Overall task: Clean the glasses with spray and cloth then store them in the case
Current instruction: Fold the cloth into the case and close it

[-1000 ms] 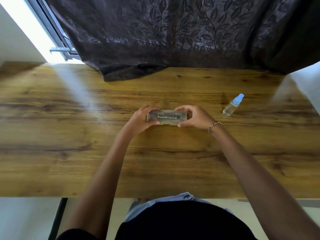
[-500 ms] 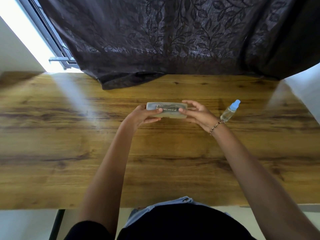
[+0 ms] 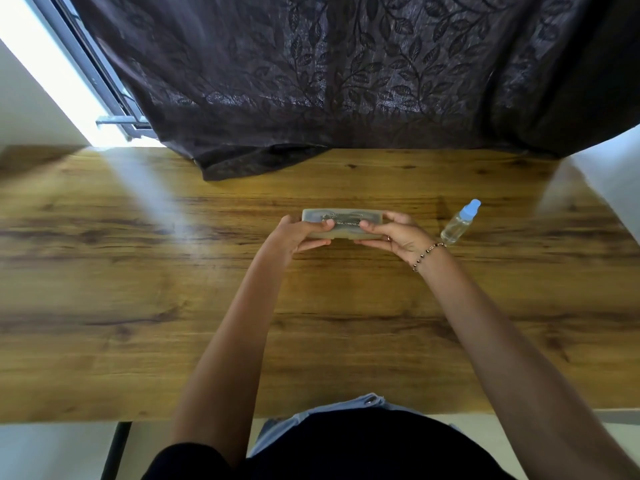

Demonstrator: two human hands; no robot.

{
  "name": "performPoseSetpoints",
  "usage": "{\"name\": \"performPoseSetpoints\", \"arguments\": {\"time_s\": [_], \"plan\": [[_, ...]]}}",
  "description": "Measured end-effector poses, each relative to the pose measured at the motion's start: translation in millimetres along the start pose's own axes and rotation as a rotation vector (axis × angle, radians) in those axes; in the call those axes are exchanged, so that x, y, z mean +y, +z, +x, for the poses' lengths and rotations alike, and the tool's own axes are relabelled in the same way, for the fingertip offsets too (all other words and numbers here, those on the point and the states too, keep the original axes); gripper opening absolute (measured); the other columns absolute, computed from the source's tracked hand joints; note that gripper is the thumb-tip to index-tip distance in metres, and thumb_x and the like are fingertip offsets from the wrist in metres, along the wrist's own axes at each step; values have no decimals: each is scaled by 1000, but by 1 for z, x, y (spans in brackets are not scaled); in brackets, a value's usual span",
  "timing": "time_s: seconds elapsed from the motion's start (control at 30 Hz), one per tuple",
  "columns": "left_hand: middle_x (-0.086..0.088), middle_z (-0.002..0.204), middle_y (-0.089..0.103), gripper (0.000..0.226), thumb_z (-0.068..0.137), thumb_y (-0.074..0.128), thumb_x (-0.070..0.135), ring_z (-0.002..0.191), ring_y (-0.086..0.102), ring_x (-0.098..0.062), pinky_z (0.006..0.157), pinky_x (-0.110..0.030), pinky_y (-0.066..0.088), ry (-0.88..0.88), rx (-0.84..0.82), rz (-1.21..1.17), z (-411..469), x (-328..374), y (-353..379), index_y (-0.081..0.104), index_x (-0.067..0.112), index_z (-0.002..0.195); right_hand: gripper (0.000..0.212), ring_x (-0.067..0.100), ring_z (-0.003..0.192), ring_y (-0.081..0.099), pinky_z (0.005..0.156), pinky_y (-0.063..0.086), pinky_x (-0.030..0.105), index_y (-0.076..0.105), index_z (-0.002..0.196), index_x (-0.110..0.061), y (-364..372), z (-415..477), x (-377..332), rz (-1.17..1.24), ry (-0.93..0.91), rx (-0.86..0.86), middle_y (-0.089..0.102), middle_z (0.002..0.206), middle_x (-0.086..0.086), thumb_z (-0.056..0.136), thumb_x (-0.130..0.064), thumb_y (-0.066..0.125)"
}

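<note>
Head view, single frame.

- Translucent glasses case (image 3: pixel 343 221): held lengthwise between both hands, lid side up, apparently shut. Dark print or contents showed through the lid, too blurred to tell which. Whether the case rested on the wooden table (image 3: pixel 138 306) or hung just above it could not be told.
- Left hand (image 3: pixel 291 235): gripped the left end of the case. The thumb lay across the lid and the fingers (image 3: pixel 311 244) curled beneath the near edge.
- Right hand (image 3: pixel 401 233): gripped the right end the same way, thumb on the lid pointing toward the left thumb, fingers curled under the near edge. The two thumb tips sat near each other on the lid but apart.
- Beaded bracelet (image 3: pixel 427 252): on the right wrist.
- Spray bottle (image 3: pixel 459 225): clear body, pale blue cap, on the table just beyond the right hand's knuckles on the outer side, not touching them. The cap end pointed away from the person and to the right.
- No glasses seen loose on the table.
- Dark leaf-patterned curtain (image 3: pixel 346 81): hung beyond the fingertips, well apart from the case, its hem bunched on the table's far edge.
- Window frame (image 3: pixel 104 84): beyond and to the left of the left hand, bright light beside it.
</note>
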State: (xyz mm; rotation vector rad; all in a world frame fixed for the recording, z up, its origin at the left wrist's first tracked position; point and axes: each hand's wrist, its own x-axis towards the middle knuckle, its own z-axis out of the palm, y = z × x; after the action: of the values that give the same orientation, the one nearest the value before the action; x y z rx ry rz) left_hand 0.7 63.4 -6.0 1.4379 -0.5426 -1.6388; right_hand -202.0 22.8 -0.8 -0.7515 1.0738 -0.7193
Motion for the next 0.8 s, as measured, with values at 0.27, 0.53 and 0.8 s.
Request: {"name": "performPoseSetpoints", "arguments": {"time_s": [0.27, 0.53, 0.8], "plan": [[-16, 120, 62, 83, 67, 85, 16, 91, 72, -20, 83, -27, 57, 31, -52, 71, 4, 5, 6, 38, 1, 134, 52, 25, 93, 70, 72, 60, 32, 53, 116, 1, -8, 4, -4, 13, -25, -11, 66, 110, 17, 69, 2, 75], [-9, 130, 54, 67, 81, 73, 13, 106, 64, -19, 84, -25, 56, 228, -73, 351, 14, 16, 29, 38, 9, 139, 51, 22, 97, 67, 74, 60, 31, 45, 113, -10, -29, 12, -24, -13, -121, 121, 58, 118, 15, 73, -3, 75], [-6, 127, 60, 71, 74, 78, 30, 116, 56, -20, 94, -25, 41, 324, 123, 797, 42, 8, 44, 48, 10, 135, 63, 19, 107, 62, 82, 56, 27, 49, 131, -5, -45, 25, -25, -242, -136, 359, 58, 126, 11, 75, -12, 78]]}}
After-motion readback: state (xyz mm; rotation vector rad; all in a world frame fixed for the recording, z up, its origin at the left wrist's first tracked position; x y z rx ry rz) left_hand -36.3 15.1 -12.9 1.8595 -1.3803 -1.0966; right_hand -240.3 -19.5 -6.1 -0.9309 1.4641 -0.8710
